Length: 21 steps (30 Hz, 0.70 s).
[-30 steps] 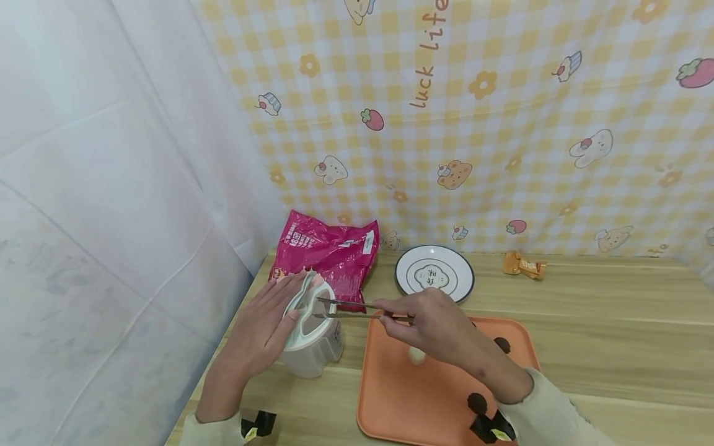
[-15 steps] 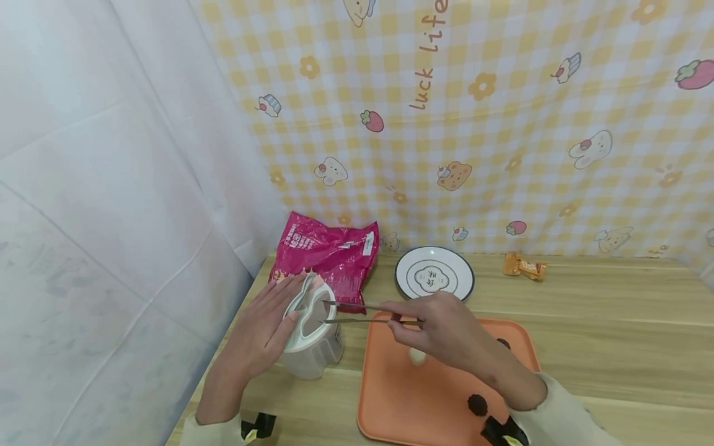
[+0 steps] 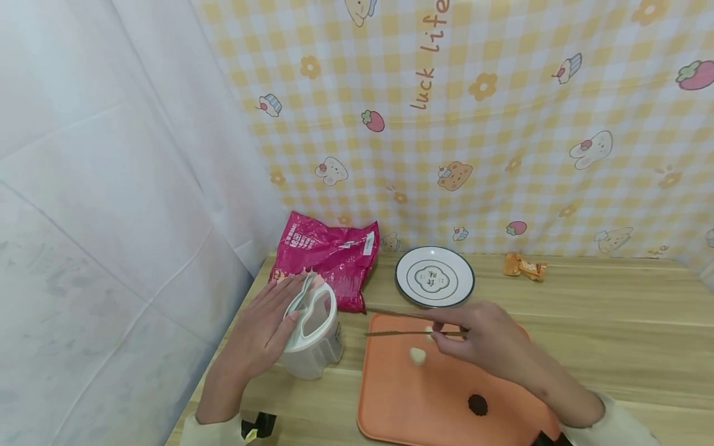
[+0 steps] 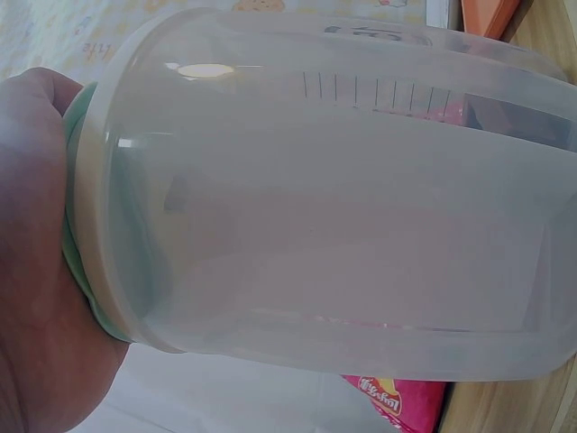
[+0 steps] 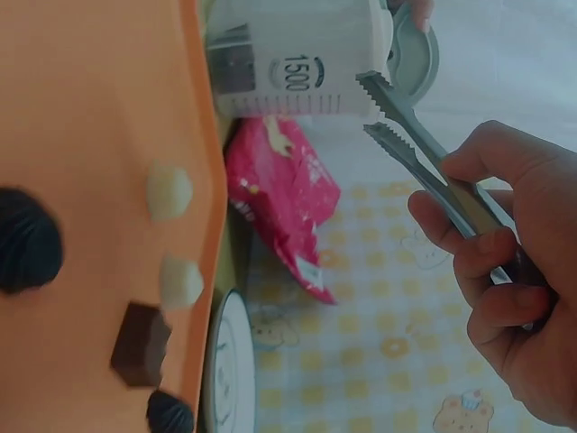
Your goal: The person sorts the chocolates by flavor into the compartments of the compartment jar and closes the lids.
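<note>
My left hand (image 3: 262, 328) lies over the lid of the clear jar (image 3: 312, 362), fingers long and straight, thumb beside the opening. My right hand (image 3: 485, 337) is closed round metal tongs (image 5: 433, 180), whose toothed tips stand apart above the left edge of the orange tray (image 3: 401, 402), near the jar. On the tray sit white candies (image 3: 417, 355) and brown chocolates (image 3: 478, 405). A pink bag (image 3: 329, 254) lies behind the jar.

Left hand (image 3: 263, 327) back upward, fingers straight, thumb spread; right hand (image 3: 484, 339) fingers curled in grip; left forearm (image 3: 219, 396) and right forearm (image 3: 563, 394) angled inward
</note>
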Motion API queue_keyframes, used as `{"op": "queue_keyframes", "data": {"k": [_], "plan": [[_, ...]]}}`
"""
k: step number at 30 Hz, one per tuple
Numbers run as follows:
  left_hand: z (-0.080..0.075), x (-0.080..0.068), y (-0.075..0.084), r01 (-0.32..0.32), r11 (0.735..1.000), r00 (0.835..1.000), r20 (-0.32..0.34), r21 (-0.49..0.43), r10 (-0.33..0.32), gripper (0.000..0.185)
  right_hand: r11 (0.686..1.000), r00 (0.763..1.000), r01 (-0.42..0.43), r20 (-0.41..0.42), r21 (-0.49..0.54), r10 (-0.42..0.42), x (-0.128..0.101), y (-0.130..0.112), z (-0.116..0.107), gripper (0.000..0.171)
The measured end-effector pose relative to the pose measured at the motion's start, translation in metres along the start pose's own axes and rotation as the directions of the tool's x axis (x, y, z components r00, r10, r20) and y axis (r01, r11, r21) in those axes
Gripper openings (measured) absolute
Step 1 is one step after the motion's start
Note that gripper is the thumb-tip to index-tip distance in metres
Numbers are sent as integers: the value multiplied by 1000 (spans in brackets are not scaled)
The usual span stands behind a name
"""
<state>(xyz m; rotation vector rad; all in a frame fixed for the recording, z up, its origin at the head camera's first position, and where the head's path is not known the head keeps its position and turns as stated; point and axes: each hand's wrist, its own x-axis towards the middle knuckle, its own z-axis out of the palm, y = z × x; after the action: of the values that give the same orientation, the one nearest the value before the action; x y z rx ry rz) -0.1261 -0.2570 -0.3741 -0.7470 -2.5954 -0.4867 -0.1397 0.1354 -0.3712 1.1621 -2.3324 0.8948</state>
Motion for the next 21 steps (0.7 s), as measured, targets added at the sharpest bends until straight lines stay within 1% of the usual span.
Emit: {"op": "queue_keyframes", "data": {"k": [3,6,9,11,18,21], "plan": [[0,0,0,-5,1000,1000,-7,8,5,56,998,998,-54,34,13,54,-12,5,-7,43],[0,0,0,1,1000,1000,-7,15,-1,56,991,988,-135,76,-2,135,-25,10,-14,41],[0,0,1,5,1000,1000,-5,21,-5,56,983,978,-182,100,-6,182,-38,17,-20,39],[1,1,1,1,1000,1000,-4,21,-1,56,982,976,-190,108,-8,190,-46,22,-24,38],[1,1,0,-5,1000,1000,-12,2,5,56,986,979,-163,115,-34,166,-69,40,-38,42],[2,1,0,-1,1000,1000,-9,-4,1,57,983,971,-183,149,-29,185,-77,45,-46,41]]}}
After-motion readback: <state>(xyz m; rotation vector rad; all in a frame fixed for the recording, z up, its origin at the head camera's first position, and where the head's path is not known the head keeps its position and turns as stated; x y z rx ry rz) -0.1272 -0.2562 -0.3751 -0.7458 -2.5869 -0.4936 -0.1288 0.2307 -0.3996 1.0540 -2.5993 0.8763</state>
